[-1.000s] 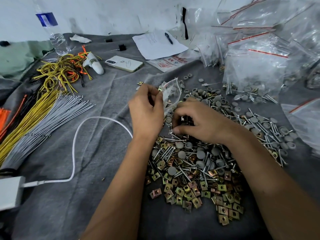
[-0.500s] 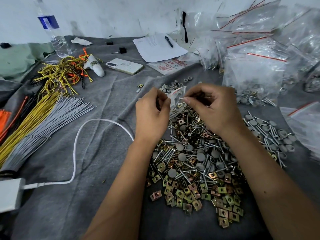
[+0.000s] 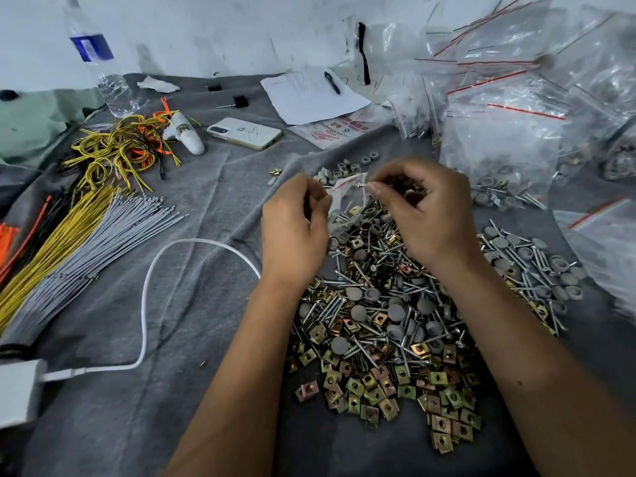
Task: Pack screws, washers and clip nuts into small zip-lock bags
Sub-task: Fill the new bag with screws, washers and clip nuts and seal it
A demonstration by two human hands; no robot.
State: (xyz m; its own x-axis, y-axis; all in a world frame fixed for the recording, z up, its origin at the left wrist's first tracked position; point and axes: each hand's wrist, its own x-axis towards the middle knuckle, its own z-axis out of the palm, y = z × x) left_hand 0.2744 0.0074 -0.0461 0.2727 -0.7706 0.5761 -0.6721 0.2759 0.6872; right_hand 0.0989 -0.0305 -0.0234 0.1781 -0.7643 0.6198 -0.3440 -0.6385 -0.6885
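The right hand (image 3: 425, 215) has risen from the heap of screws, washers and clip nuts (image 3: 389, 325) at the middle of the grey cloth (image 3: 192, 304); its fingers now pinch hardware at the mouth of the small zip-lock bag (image 3: 344, 204); the left hand (image 3: 292, 225) still pinches the bag's edge above the heap; so filling appears underway, sealing not yet done.

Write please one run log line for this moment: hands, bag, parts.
left hand: holds small zip-lock bag | right hand: pinches screws at bag mouth | pile of parts: on cloth
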